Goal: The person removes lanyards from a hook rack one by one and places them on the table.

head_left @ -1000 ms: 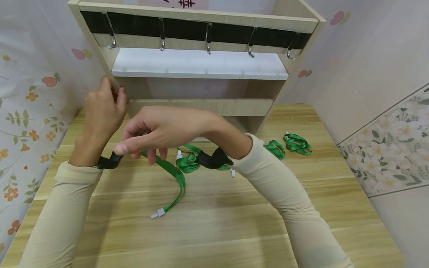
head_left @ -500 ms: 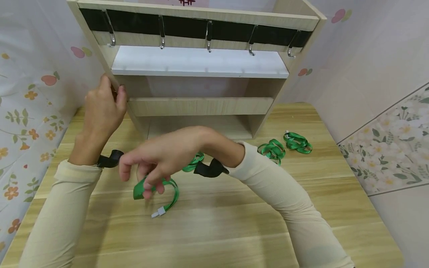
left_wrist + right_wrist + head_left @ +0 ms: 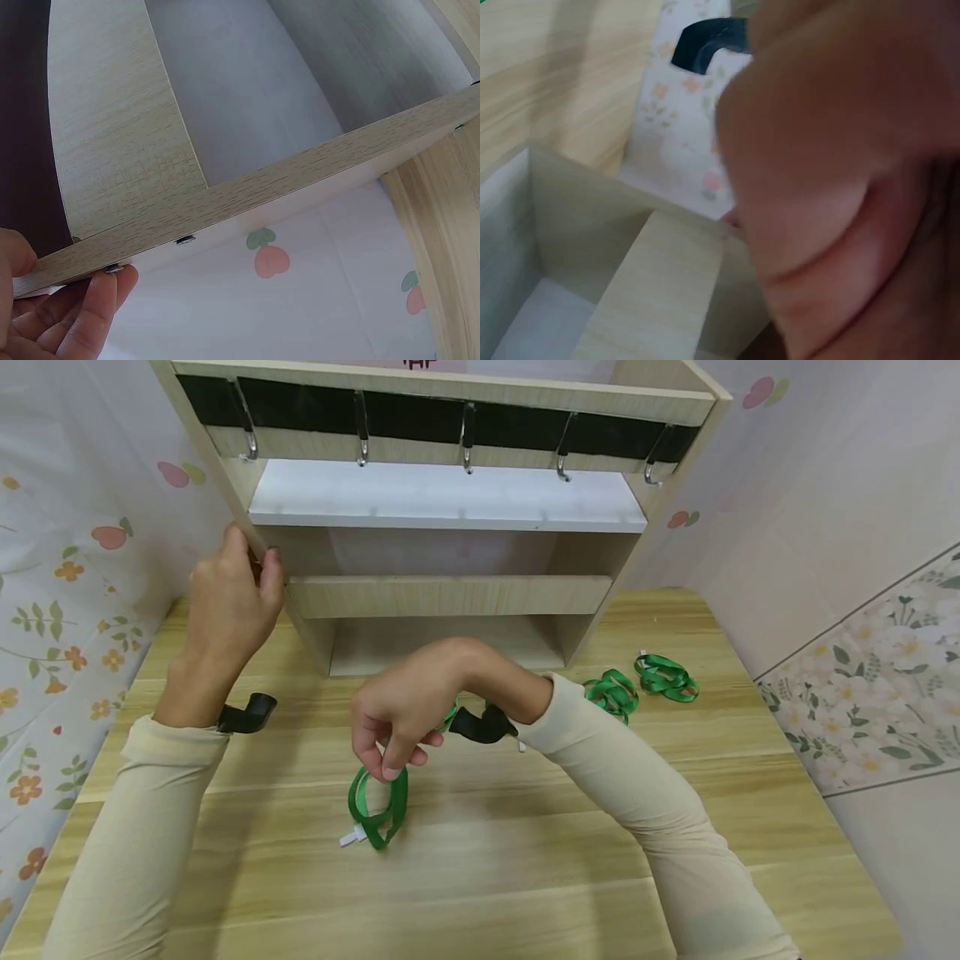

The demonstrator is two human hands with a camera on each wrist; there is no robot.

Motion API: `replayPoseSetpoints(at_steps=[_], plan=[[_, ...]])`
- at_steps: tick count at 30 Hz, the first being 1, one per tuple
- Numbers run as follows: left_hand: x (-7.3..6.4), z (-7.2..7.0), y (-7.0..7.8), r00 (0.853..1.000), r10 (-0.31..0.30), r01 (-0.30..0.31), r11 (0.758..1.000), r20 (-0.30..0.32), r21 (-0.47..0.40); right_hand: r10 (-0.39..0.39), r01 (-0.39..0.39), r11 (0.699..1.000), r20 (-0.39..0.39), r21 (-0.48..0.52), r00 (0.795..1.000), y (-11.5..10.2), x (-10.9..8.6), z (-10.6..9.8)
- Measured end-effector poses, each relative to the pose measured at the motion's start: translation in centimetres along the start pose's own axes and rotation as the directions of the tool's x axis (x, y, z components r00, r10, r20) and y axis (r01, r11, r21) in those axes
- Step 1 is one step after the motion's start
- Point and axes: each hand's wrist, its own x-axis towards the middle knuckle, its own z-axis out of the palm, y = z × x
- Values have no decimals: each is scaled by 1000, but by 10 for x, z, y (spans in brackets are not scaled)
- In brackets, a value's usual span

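Observation:
My left hand [image 3: 234, 602] grips the left side panel of a pale wooden shelf unit [image 3: 450, 597]. In the left wrist view, the thumb is on one face of that panel [image 3: 247, 180] and the fingertips [image 3: 96, 307] are on the other. Over the table, in front of the unit, my right hand [image 3: 408, 710] pinches a looped green lanyard [image 3: 402, 802] between thumb and fingers. The loop hangs below the fingertips, beside a white clip [image 3: 352, 837]. The back of the right hand fills much of the right wrist view, which hides the lanyard there.
Several metal hooks [image 3: 467, 439] line the black strip [image 3: 412, 422] across the unit's upper front. A white shelf board [image 3: 450, 497] sits beneath them. Coiled green lanyards [image 3: 666, 678] lie on the table at right; another is partly behind the right wrist. Floral curtain [image 3: 75, 610] stands at left.
My right hand has moved right and toward me, away from the left arm, and now pinches the lanyard, which is gathered into a hanging loop. The left hand stays on the side panel.

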Motion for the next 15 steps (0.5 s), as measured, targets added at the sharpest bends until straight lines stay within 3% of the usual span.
replayPoseSetpoints(at_steps=[3, 7, 15], plan=[[0, 0, 1, 1000, -5, 5, 1000, 2, 3, 107, -111, 992, -62, -57, 992, 4, 2, -2], [0, 1, -1, 1000, -19, 19, 1000, 6, 8, 217, -242, 954, -146, -179, 965, 7, 5, -2], [0, 0, -2, 1000, -22, 22, 1000, 10, 7, 251, -323, 884, -240, -336, 938, 11, 12, 1]])
